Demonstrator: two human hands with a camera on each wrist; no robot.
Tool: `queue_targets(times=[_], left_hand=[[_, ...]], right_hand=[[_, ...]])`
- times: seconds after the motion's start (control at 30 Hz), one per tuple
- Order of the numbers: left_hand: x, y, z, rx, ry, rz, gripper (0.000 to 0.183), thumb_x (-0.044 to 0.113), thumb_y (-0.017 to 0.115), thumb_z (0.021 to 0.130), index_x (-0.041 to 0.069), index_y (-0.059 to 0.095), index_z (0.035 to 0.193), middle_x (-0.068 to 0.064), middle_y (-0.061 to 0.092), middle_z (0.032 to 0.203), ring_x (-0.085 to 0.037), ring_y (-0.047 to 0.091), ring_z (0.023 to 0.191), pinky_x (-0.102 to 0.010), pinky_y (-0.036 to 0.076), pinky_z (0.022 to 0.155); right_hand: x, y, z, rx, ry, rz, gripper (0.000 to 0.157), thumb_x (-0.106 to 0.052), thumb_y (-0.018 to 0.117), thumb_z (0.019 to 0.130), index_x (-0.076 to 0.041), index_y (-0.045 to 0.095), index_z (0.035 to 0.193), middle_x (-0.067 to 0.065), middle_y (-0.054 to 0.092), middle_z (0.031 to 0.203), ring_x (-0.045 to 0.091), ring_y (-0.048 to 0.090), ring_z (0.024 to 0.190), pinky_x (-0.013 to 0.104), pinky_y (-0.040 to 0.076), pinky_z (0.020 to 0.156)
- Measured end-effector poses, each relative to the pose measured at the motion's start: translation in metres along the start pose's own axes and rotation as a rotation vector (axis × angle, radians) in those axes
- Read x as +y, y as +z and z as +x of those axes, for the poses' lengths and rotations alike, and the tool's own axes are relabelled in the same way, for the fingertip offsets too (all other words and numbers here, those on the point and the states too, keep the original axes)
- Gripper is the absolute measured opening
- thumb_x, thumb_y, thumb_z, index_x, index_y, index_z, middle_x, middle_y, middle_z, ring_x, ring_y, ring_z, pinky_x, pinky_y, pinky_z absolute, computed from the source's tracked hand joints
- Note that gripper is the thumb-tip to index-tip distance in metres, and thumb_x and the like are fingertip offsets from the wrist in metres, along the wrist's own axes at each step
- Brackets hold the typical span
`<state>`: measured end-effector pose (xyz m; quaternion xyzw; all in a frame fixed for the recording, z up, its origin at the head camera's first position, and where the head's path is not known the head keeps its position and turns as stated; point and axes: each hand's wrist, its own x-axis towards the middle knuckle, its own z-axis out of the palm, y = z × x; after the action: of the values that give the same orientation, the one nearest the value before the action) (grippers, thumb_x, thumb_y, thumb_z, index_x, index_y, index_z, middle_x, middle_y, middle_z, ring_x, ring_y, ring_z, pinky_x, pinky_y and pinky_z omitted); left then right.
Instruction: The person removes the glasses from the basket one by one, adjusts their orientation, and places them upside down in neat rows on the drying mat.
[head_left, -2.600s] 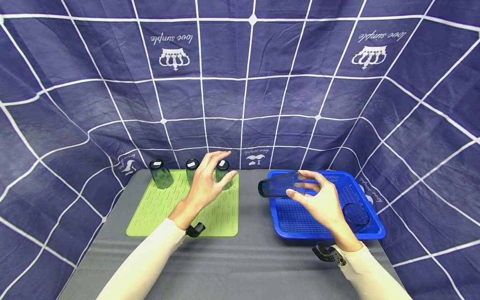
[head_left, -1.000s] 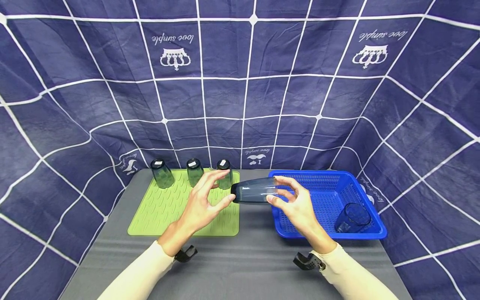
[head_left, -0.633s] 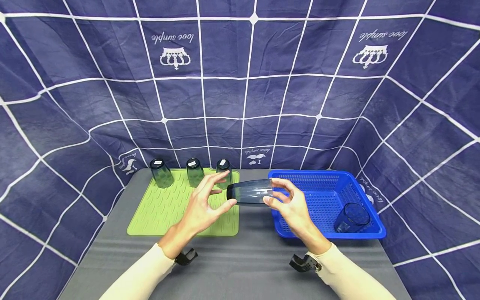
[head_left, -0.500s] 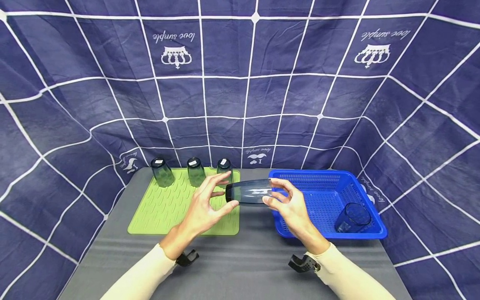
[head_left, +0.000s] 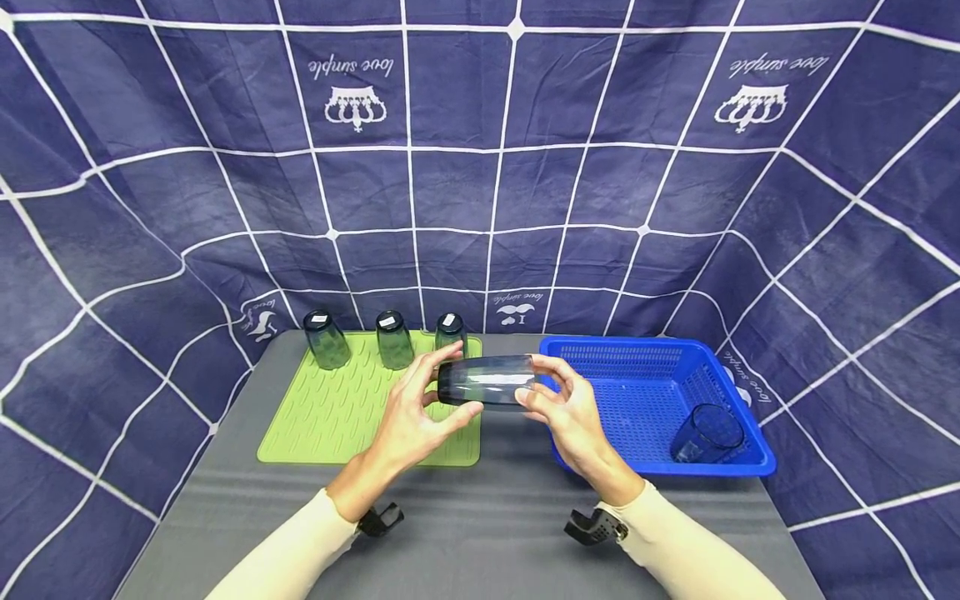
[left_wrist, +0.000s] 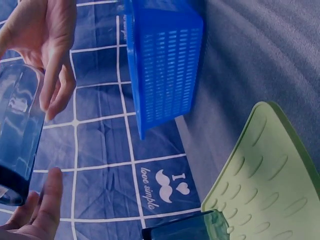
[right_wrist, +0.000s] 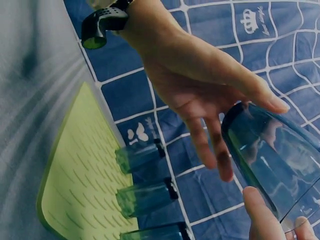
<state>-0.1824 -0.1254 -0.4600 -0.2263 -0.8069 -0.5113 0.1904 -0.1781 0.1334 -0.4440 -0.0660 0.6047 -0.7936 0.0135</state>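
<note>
A bluish clear drinking glass (head_left: 487, 381) lies sideways in the air between both hands, its dark thick base to the left. My right hand (head_left: 566, 408) grips it near the rim, thumb in front and fingers behind. Around the base end, my left hand (head_left: 420, 412) has its thumb along the lower edge and index finger at the upper edge. The right wrist view shows the left thumb against the base end of the glass (right_wrist: 275, 150). Three similar glasses stand upside down at the back of a green mat (head_left: 330, 417): a left one (head_left: 327, 342), a middle one (head_left: 394, 342) and a right one (head_left: 450, 332), partly hidden.
A blue perforated basket (head_left: 660, 468) sits on the grey table (head_left: 480, 533) at the right, with another glass (head_left: 707, 435) leaning in its front right corner. A dark blue checked cloth (head_left: 450, 192) hangs behind and at both sides.
My right hand has carried the glass from over the basket leftward to the left hand. The left hand has come down beside the base, and its thumb and index finger now close around it.
</note>
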Motion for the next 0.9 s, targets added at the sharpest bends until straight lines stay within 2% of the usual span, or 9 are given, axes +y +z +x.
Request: queue_targets(times=[0.2,0.3,0.5,0.9], left_hand=[[-0.0001,0.0022,0.0002,0.022,-0.012,-0.045,0.084,0.021,0.102,0.090,0.031,0.064,0.165,-0.003,0.075,0.149,-0.021,0.081,0.118,-0.032,0.072,0.093],[-0.0002,0.0038,0.0001,0.040,-0.002,-0.051,0.082,0.020,0.103,0.089,0.027,0.066,0.163,-0.005,0.077,0.146,-0.016,0.078,0.117,-0.026,0.071,0.089],[0.0010,0.0055,0.0007,0.071,0.021,-0.038,0.076,0.019,0.104,0.088,0.020,0.071,0.157,-0.008,0.080,0.137,-0.010,0.073,0.107,-0.019,0.066,0.076],[0.0017,0.0052,0.0003,0.088,0.047,-0.063,0.071,0.013,0.104,0.087,0.018,0.074,0.151,-0.009,0.082,0.132,-0.010,0.074,0.103,-0.017,0.066,0.077]], right_hand=[[0.0027,0.0059,0.0007,-0.013,0.008,0.061,0.054,0.006,0.073,0.092,-0.003,0.062,0.144,0.004,0.065,0.133,0.009,0.076,0.098,0.027,0.072,0.081],[0.0045,0.0080,0.0005,-0.021,0.006,0.072,0.052,0.006,0.073,0.093,-0.004,0.063,0.142,0.004,0.065,0.133,0.009,0.076,0.098,0.028,0.072,0.081],[0.0076,0.0099,0.0009,-0.032,0.002,0.079,0.051,0.005,0.072,0.093,-0.002,0.062,0.143,0.006,0.063,0.136,0.009,0.075,0.098,0.031,0.073,0.083],[0.0082,0.0088,0.0014,-0.062,0.016,0.061,0.054,0.001,0.069,0.097,0.003,0.056,0.150,0.008,0.060,0.144,0.013,0.079,0.108,0.034,0.074,0.087]])
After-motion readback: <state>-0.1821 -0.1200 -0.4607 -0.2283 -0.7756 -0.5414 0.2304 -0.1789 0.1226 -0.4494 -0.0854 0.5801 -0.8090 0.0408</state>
